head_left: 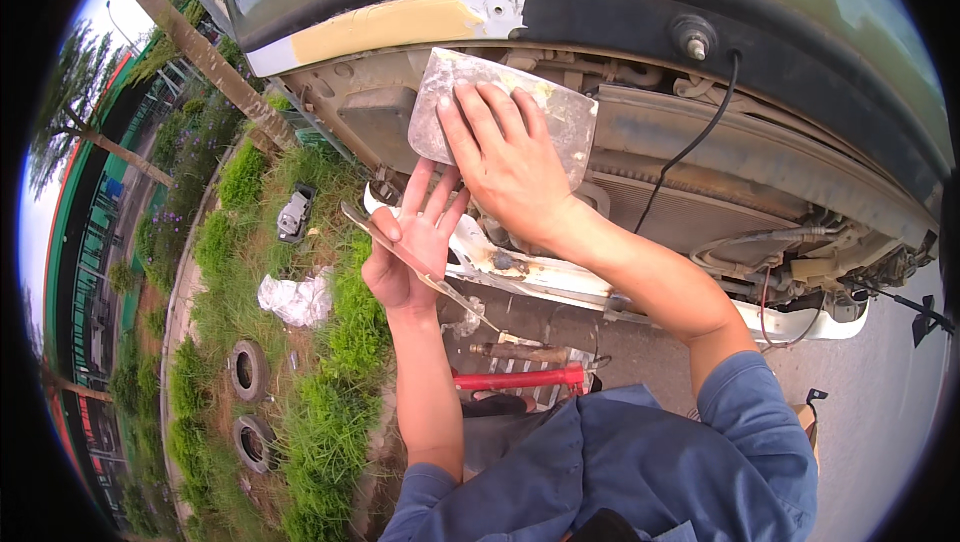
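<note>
My right hand (505, 157) lies over a flat, grey, smeared plate (572, 127), its fingers along the upper face and its thumb out of sight behind. The plate is tilted in front of the vehicle's lower front. Below its left corner is my left hand (415, 252), palm up, fingertips reaching to the plate's lower edge. A thin, flat scraper-like blade (445, 290), seen nearly edge-on, is tucked under my left thumb and slants down to the right. Above the plate, the dark bumper strip (620, 17) carries a patch of yellowish filler (385, 27).
A black cable (690, 147) hangs from the bumper strip over the exposed radiator (665, 207). Below lies a white body panel (550, 277), with a red bar tool (515, 379) near my legs. On the left grass are two tyres (250, 370) and a white plastic bag (296, 297).
</note>
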Available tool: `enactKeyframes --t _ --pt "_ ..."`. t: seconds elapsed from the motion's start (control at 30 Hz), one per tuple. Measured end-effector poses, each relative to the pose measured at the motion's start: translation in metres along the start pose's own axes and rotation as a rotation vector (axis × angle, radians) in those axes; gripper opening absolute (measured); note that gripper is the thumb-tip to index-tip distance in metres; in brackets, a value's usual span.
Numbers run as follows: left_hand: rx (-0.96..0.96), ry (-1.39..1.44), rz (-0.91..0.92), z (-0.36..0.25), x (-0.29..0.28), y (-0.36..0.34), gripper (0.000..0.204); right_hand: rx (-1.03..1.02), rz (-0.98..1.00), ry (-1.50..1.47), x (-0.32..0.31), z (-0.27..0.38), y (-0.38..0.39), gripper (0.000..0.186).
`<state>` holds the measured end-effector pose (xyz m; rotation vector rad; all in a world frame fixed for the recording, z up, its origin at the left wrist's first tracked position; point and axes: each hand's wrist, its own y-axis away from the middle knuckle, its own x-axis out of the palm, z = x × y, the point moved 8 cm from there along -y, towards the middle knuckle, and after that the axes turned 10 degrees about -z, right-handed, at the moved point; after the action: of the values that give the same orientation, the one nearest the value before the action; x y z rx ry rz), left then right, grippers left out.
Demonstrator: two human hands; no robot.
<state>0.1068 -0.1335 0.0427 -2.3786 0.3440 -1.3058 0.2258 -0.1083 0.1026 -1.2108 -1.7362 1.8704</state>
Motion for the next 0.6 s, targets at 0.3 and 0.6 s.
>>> enactKeyframes --t 0.3,0.6 --pt "-0.175 0.517 0.081 0.021 -0.044 -0.116 0.022 -0.136 0.139 0.371 0.064 -0.015 -0.040 0.055" --pt "-0.129 0.373 0.042 0.033 -0.035 -0.142 0.033 -0.202 0.166 0.477 0.077 -0.036 -0.056 0.057"
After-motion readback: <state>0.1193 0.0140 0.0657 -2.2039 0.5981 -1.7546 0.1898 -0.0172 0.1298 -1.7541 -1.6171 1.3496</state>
